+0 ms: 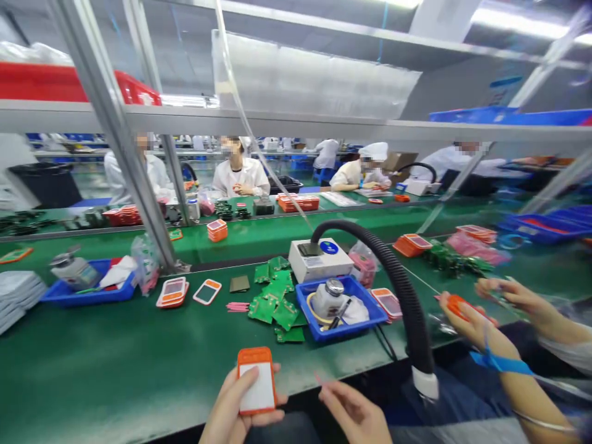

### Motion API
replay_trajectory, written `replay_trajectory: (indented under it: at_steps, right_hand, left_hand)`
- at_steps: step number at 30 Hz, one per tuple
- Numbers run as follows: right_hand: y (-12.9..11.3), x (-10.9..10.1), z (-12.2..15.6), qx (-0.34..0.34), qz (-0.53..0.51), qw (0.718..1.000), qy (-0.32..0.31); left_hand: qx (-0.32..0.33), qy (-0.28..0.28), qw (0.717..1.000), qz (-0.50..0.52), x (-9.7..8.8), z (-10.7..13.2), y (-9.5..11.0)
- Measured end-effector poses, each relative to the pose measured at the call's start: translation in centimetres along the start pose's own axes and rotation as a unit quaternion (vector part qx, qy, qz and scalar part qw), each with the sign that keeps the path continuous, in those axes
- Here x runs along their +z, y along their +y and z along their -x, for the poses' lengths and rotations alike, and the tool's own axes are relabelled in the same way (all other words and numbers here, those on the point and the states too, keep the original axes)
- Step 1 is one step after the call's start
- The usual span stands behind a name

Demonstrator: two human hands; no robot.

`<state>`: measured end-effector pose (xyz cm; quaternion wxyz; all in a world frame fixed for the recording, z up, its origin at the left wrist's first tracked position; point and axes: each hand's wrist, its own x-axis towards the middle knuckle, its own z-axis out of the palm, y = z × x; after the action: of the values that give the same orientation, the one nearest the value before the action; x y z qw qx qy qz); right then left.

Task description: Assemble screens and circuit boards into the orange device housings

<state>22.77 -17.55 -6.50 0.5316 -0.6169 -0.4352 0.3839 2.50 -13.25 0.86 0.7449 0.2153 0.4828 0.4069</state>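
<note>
My left hand is wrapped round an orange plastic casing with a white panel, its thumb lying on the panel. To the right, my right hand pinches a thin pink strip at the fingertips, apart from the casing. Similar pink strips lie on the green bench. Beside them are green circuit boards in a loose heap and a dark square piece. An orange-and-white frame lies flat, next to a small stack of frames.
A blue tray holds a metal-topped bottle, a pen and a white cloth. A black flexible hose arches beside a white box. At right, a co-worker's hands hold an orange part. Metal posts rise at left.
</note>
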Motion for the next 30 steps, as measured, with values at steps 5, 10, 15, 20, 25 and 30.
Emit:
replay_trajectory:
  at_steps: [5, 10, 15, 20, 25, 30]
  right_hand:
    - [-5.4, 6.3, -5.7, -0.246, 0.323, 0.909, -0.091]
    - [-4.8, 13.4, -8.6, -0.267, 0.390, 0.864, -0.173]
    - [-6.4, 15.7, -10.9, -0.272, 0.406, 0.844, -0.221]
    - [-11.4, 19.4, -17.8, -0.250, 0.351, 0.862, -0.267]
    - [-16.3, 27.1, -29.7, -0.165, 0.232, 0.916, -0.284]
    - [-17.7, 35.3, -37.6, -0.081, 0.089, 0.961, -0.251]
  left_hand:
    - [0.220, 0.080, 0.943, -0.239, -4.0, -3.8, 1.5]
    - [0.234, 0.109, 0.901, -0.348, -7.6, -5.9, 2.7]
    - [0.221, 0.160, 0.848, -0.455, -8.9, -5.5, 4.1]
    - [0.172, 0.236, 0.799, -0.526, -9.6, -5.4, 4.2]
    - [0.243, 0.221, 0.833, -0.444, -7.7, -8.8, 10.5]
    - [0.212, 0.353, 0.861, -0.299, -5.4, -19.7, 23.7]
